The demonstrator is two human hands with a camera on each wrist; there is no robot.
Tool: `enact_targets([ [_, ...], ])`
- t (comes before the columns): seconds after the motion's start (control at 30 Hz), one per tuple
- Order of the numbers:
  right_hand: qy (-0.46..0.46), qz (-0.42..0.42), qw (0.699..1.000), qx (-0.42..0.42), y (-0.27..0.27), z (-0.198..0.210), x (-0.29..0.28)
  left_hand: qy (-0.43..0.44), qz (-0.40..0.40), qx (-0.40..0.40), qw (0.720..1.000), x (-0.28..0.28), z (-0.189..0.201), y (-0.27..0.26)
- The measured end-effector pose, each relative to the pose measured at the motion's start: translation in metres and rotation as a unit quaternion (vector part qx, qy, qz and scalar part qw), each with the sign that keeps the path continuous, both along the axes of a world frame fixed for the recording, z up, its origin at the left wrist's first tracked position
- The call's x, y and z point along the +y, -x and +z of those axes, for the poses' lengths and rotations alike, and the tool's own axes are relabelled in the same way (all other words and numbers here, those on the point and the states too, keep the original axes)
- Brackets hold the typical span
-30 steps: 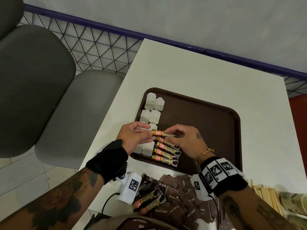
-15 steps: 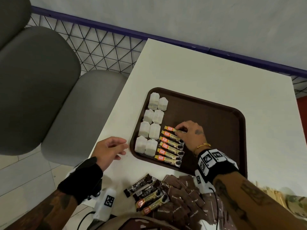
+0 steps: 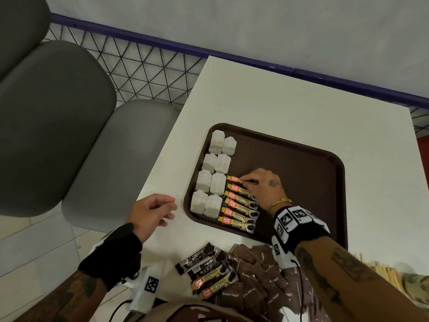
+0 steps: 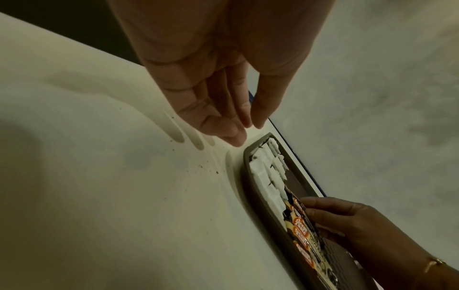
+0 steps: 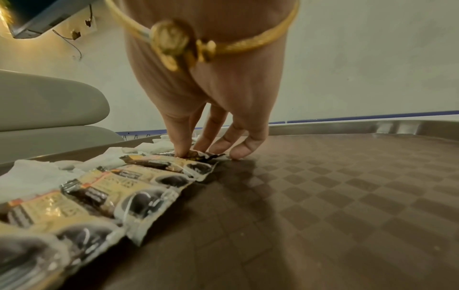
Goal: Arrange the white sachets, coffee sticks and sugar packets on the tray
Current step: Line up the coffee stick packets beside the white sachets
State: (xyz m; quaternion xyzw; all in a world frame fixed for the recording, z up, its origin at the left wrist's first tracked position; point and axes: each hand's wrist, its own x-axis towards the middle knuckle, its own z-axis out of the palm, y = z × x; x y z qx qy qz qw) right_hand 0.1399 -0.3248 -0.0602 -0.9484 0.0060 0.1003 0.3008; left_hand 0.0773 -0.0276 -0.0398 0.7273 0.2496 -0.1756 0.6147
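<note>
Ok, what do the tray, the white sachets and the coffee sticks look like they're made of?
The tray: probably moulded plastic, brown and matte; its floor shows a pressed checker texture. The white sachets: seemingly thin filter paper, matte, soft and crumpled at the edges. The coffee sticks: likely printed plastic or foil film, glossy, with crimped ends.

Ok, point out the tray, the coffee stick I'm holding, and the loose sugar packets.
tray (image 3: 320,173), head view, bare floor at its right side.
top coffee stick (image 3: 234,179), head view, its orange label end.
sugar packets (image 3: 255,275), head view, middle of the brown pile.
</note>
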Motion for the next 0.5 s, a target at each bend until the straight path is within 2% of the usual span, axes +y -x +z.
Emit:
enact_targets([
  [0.17, 0.003, 0.0, 0.999, -0.036, 0.011, 0.013, -0.007, -0.013, -0.021, -0.008, 1.0, 0.0, 0.001, 0.001],
  [0.23, 0.004, 0.015, 0.997, -0.071, 0.023, 0.025, -0.004, -0.042, -0.08, -0.016, 0.996, -0.001, -0.001, 0.006],
  [0.3, -0.027, 0.077, 0.994, -0.068, 0.039, 0.035, 0.007, -0.085, -0.172, -0.016, 0.981, -0.005, 0.0, 0.013],
  [0.4, -0.054, 0.211, 0.975, 0.05, 0.066, 0.043, 0.027, -0.139, -0.302, -0.006, 0.943, -0.015, 0.003, 0.024],
  [0.5, 0.018, 0.298, 0.941, 0.159, 0.083, 0.044, 0.041, -0.188, -0.381, -0.001, 0.905, -0.026, 0.005, 0.03],
])
